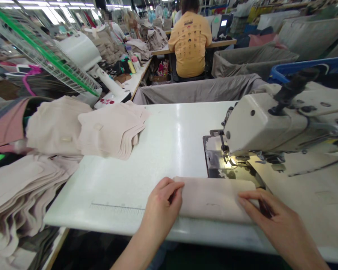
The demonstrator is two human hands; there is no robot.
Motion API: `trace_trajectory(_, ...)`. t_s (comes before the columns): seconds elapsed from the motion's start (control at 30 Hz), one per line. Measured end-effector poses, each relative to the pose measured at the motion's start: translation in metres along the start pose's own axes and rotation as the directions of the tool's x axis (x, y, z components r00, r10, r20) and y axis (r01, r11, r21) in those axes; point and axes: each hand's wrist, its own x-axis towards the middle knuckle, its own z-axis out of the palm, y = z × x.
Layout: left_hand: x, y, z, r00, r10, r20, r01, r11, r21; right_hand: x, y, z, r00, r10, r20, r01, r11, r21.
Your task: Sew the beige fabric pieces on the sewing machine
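One beige fabric panel (211, 200) lies across the near tabletop (157, 150), left hand (162, 200) and right hand (278, 212) pinching opposite ends, presumably to hold it flat.

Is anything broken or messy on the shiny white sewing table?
Maybe: the dark metal plate under the off-white sewing machine has pale, patchy marks, as if its finish wore off. The pale beige fabric piece between the left hand and right hand shows a short dark line; I can't tell whether it's a mark or slit.
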Motion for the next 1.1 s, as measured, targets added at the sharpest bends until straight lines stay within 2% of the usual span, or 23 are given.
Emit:
trace_trajectory(0.17,0.001,-0.002,0.001,1.0,-0.012,0.002,0.012,1.0,0.007,0.003,0.005,-0.001,0.999,-0.023,0.03,0.023,1.0,-0.002)
trace_trajectory(0.4,0.001,-0.001,0.002,1.0,0.003,-0.008,-0.003,0.999,0.05,-0.001,-0.009,-0.001,0.999,0.048,0.022,-0.048,0.999,0.021)
trace_trajectory(0.53,0.003,0.0,0.001,0.999,0.038,-0.01,-0.037,0.996,0.087,0.0,-0.013,0.0,0.997,0.069,-0.033,-0.068,0.996,0.05)
trace_trajectory(0.77,0.01,-0.004,0.0,0.992,0.122,-0.044,-0.116,0.985,0.129,0.006,-0.015,0.002,1.0,-0.002,-0.012,0.003,0.997,0.076)
trace_trajectory(1.1,0.012,-0.002,0.0,0.984,0.17,-0.049,-0.159,0.97,0.185,0.01,-0.011,0.004,1.0,0.004,0.014,-0.005,0.996,0.084)
